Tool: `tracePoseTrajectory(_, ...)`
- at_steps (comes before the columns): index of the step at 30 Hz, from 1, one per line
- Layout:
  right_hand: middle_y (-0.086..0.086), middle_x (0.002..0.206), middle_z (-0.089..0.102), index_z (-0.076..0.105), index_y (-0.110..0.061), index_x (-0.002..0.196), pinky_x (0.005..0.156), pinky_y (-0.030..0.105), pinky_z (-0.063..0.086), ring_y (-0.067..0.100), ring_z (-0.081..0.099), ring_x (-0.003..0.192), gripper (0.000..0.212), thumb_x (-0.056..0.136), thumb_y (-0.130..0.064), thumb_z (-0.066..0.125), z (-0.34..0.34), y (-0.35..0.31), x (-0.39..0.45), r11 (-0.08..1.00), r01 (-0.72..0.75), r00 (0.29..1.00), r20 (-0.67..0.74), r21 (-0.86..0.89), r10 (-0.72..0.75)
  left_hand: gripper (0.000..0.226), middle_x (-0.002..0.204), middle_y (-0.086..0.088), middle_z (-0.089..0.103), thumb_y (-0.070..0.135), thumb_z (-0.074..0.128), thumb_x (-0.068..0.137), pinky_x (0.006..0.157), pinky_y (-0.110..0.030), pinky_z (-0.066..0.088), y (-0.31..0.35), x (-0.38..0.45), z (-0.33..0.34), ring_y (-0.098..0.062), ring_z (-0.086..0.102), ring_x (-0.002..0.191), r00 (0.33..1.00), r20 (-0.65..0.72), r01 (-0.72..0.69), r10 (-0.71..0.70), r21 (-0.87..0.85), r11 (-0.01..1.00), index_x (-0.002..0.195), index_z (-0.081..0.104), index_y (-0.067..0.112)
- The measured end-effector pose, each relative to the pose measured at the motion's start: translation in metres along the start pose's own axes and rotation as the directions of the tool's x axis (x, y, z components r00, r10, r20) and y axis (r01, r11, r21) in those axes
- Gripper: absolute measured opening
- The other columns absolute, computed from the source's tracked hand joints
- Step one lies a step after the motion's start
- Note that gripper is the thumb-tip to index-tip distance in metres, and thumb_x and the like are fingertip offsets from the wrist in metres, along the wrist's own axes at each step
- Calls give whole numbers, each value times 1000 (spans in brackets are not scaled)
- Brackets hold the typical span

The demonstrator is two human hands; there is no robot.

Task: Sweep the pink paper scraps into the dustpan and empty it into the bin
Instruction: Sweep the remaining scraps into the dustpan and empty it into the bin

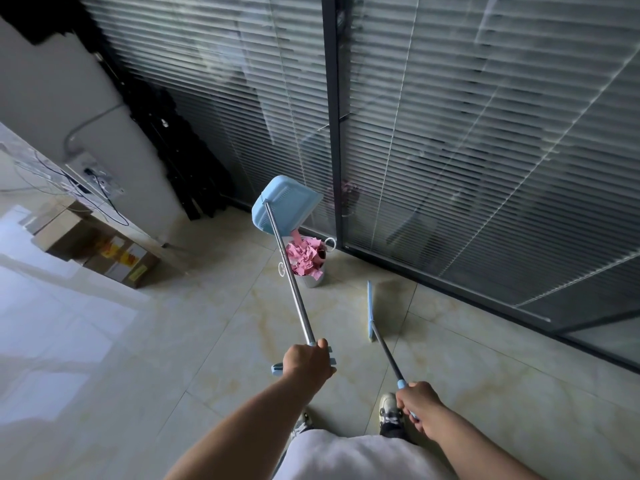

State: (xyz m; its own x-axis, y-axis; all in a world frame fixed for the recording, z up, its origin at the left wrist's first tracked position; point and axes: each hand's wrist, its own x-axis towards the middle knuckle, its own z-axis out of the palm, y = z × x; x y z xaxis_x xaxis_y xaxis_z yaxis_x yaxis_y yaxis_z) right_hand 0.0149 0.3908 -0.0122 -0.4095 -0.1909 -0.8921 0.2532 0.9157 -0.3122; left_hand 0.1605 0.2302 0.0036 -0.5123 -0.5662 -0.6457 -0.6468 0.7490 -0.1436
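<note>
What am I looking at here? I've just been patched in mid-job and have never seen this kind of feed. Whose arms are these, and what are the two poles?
This is one wide-angle view from a camera worn on a person's head, looking down and forward; there is no machine. The left hand grips the long handle of a blue dustpan, tipped over a small bin by the glass wall, so pink paper scraps slide in; the bin looks nearly full. The right hand grips a broom whose head rests on the tiled floor. Cardboard boxes sit to the left.
</note>
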Motion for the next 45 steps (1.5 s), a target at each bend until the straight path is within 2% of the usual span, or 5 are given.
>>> tracePoseTrajectory(13, 4, 45, 36, 48, -5, 65, 37, 13, 18, 11, 24, 30, 17, 79, 2, 43, 2, 3, 2, 999, 17, 1000, 10, -30, -16, 53, 125, -17, 61, 46, 41, 97, 80, -36, 45, 4, -10, 22, -34, 62, 110, 1000, 14, -23, 22, 18, 1000, 132, 38, 6)
tracePoseTrajectory(19, 6, 49, 39, 50, -4, 66, 36, 11, 20, 12, 27, 33, 17, 81, 1, 44, 4, 5, 5, 998, 29, 1000, 11, -54, -29, 42, 131, -16, 52, 32, 38, 100, 57, -31, 33, 16, -16, 33, -35, 61, 109, 984, 59, -172, 167, 101, 980, 136, 46, 13)
tracePoseTrajectory(32, 2, 60, 43, 59, -2, 99, 37, 16, 24, 14, 36, 42, 22, 85, -11, 44, 4, 10, 14, 972, 88, 995, -20, -220, -95, 55, 116, -10, 66, 59, 40, 93, 68, -35, 44, 10, -24, 6, -35, 65, 101, 996, -93, -8, -14, -236, 972, 125, 42, 14)
tracePoseTrajectory(40, 7, 54, 39, 48, -8, 71, 42, 14, 21, 14, 29, 37, 8, 73, -2, 50, -16, -29, -5, 950, 82, 996, 68, -302, -64, 51, 97, -19, 67, 64, 48, 87, 67, -35, 47, -43, -29, -55, -37, 64, 84, 906, -159, 29, -392, -901, 433, 107, 49, 16)
tracePoseTrajectory(45, 7, 52, 42, 47, -17, 74, 44, 11, 17, 12, 27, 33, 13, 77, -5, 46, -27, -52, -16, 997, -28, 991, 128, -71, 37, 43, 54, -2, 39, 56, 49, 91, 43, -22, 31, -87, -40, -55, -13, 34, 41, 870, 45, -18, -491, -992, -123, 99, 51, 13)
